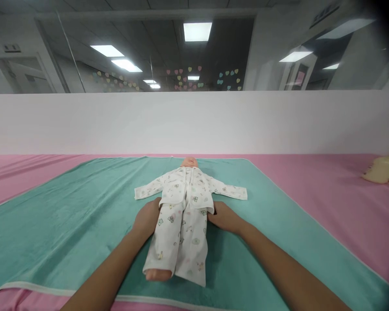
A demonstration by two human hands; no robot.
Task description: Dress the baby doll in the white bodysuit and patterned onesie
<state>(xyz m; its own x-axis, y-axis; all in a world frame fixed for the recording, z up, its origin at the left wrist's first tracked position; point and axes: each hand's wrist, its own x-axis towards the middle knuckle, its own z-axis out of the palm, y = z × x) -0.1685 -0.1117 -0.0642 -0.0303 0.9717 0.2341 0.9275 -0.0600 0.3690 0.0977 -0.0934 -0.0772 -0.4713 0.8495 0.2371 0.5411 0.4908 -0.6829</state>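
Note:
A baby doll [181,203] lies on its back on a teal towel [68,216], head away from me, dressed in a white printed top and trousers. One bare foot shows at the left trouser leg; the right leg end is covered. My left hand [147,219] rests against the doll's left hip at the waistband, fingers tucked under the cloth. My right hand [224,216] presses the other hip, fingers curled at the hem of the top. Both hands grip the clothing at the waist.
The towel covers a pink sheet [327,194] on a wide surface. A white partition wall [194,121] runs along the far edge, with glass above it. A pale yellowish object [382,168] lies at the far right.

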